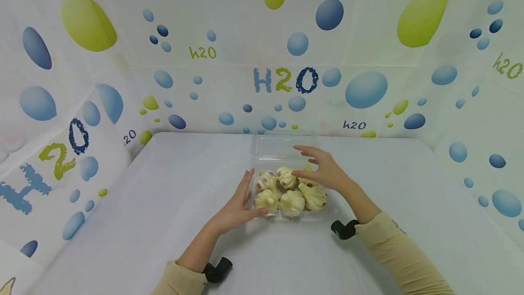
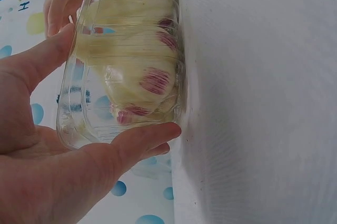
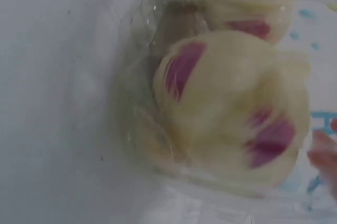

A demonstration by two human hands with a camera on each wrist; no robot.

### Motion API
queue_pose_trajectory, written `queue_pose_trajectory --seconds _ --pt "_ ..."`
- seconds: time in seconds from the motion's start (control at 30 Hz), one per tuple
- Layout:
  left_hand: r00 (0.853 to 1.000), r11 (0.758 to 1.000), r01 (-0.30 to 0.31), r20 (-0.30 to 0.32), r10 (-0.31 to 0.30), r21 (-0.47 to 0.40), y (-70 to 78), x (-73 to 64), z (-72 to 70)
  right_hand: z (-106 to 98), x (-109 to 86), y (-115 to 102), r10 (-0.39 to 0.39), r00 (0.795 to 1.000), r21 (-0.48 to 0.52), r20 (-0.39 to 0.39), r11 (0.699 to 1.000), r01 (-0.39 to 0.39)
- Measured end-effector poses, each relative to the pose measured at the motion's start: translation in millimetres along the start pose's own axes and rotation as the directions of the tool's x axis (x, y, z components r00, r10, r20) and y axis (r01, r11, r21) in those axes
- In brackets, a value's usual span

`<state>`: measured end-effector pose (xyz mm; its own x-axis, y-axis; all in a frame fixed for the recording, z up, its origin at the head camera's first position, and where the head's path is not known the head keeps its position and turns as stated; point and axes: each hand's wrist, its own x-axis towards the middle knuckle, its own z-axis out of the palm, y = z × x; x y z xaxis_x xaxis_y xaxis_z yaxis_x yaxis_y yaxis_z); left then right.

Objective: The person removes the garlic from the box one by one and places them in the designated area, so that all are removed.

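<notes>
A clear plastic clamshell box [image 1: 282, 215] holds several pale garlic bulbs [image 1: 293, 200] with purple streaks. My left hand [image 1: 237, 208] spans the box's front left corner, thumb at the front edge and fingers stretched along the left side. In the left wrist view, straight fingers [image 2: 147, 137] lie at the box wall, beside the streaked bulbs [image 2: 155, 79]. Over the back right bulb, my right hand [image 1: 325, 170] has its thumb and fingers spread apart. The right wrist view shows a blurred bulb [image 3: 231, 103] close up, with fingertips [image 3: 324, 155] at the right edge.
The box's clear lid [image 1: 282, 144] lies folded back toward the rear edge of the white table [image 1: 196, 172]. Behind stands a white backdrop [image 1: 237, 17] printed with blue and green drops. Black wrist mounts [image 1: 345, 230] stick out beside both sleeves.
</notes>
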<state>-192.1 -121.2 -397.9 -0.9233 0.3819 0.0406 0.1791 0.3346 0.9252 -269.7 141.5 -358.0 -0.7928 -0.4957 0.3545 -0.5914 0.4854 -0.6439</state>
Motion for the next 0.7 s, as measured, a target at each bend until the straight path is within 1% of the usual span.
queue_pose_trajectory --seconds 0.17,0.43,0.7 --pt "1.000 1.000 0.008 -0.004 -0.008 0.013 1.6 -0.4 0.2 6 3.2 -2 -0.037 0.999 0.019 0.004 0.999 0.037" --pt "1.000 1.000 0.006 -0.008 -0.006 0.008 0.5 1.0 1.0 14 8.1 -9 -0.065 0.998 0.032 0.009 0.997 0.065" --pt "1.000 1.000 0.011 -0.002 -0.011 0.017 -0.7 1.1 0.5 24 12.2 -15 -0.035 0.999 0.034 0.041 0.999 0.034"
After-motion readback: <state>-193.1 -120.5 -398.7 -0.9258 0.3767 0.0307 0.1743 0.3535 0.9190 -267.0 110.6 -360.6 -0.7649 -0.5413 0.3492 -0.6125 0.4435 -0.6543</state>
